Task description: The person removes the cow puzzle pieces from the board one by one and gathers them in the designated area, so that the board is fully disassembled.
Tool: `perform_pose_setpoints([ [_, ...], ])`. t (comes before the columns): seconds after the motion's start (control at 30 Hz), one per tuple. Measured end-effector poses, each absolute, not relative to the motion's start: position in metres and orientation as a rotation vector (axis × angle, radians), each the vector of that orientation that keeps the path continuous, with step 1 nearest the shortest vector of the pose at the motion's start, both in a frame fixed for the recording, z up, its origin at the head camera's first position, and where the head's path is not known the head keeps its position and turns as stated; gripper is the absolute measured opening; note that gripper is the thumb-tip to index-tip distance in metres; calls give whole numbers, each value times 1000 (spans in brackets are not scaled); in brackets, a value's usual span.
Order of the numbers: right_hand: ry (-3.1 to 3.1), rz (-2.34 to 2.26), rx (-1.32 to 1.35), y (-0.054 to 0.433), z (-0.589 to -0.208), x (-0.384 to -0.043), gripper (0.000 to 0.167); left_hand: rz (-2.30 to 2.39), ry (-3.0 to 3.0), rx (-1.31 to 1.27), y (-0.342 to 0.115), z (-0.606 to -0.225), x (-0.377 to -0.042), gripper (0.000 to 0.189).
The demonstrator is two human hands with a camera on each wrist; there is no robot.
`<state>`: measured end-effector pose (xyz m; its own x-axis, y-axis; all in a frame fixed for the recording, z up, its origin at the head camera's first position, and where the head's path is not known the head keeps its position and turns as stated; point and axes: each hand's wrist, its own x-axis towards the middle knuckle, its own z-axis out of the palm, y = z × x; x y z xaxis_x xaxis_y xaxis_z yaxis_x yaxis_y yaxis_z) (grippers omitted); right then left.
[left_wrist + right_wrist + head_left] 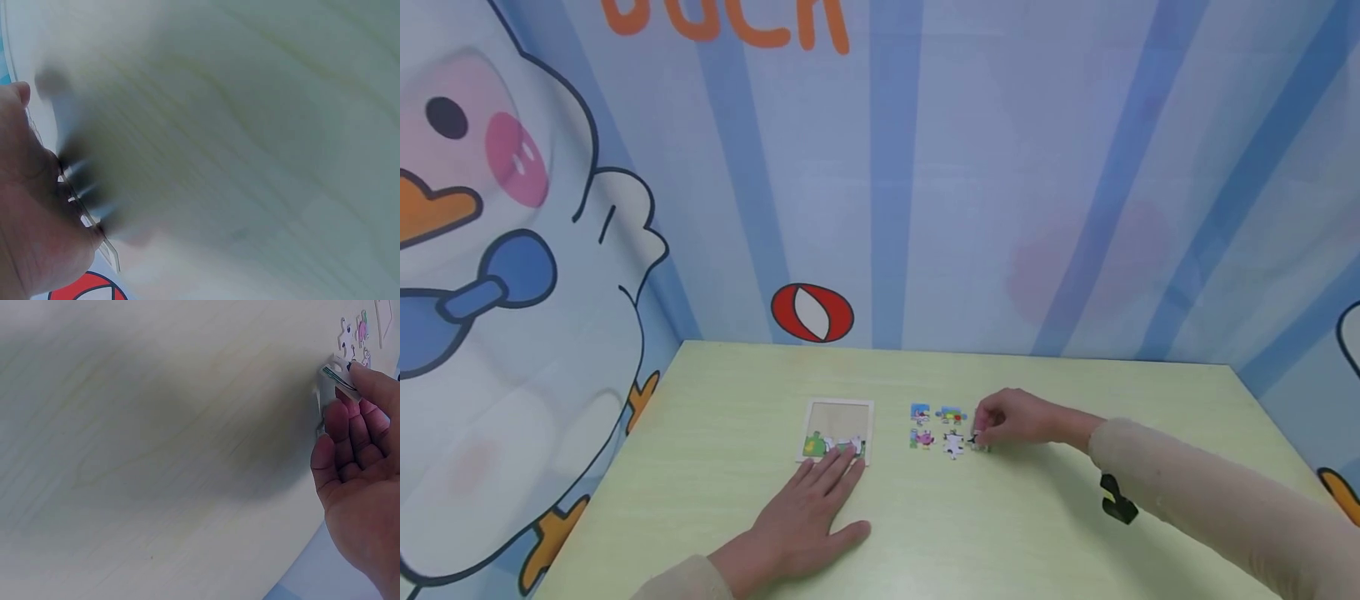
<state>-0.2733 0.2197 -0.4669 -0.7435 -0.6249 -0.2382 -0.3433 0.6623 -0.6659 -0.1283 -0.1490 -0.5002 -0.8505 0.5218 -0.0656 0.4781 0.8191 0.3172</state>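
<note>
A shallow puzzle tray (803, 425) with a pale rim lies left of centre; picture pieces fill its near edge, the rest being bare board. My left hand (805, 517) lies palm down, fingers stretched over the tray's near rim, thumb out to the side. My right hand (1018, 417) pinches a puzzle piece (340, 380) between thumb and fingers, tilted up off the table in the right wrist view. Beside it lie loose pieces: a blue one (920, 412), a colourful one (952, 415), a pink-and-green one (922, 438) and a white one with dark spots (953, 444).
The pale yellow table (940, 533) ends at a blue striped backdrop (955, 167) with a printed duck (512, 433) and a red-and-white ball (790, 312). A black strap end (1118, 500) hangs at the right sleeve.
</note>
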Motion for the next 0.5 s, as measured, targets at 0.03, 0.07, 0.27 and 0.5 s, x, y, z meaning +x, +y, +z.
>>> perform_pose_setpoints([
  [0.03,2434,-828,-767,219,-467,-273,7,439,2853,791,-149,-500,-129,81],
  [0.07,2440,-817,-782,219,-466,-272,7,440,2853,792,-149,-501,-129,81],
  [0.27,2499,-719,-851,217,-464,-270,10,437,2850,785,-149,-501,-130,82],
  [0.5,2541,-675,-907,218,-463,-270,15,432,2841,785,-148,-500,-130,84],
])
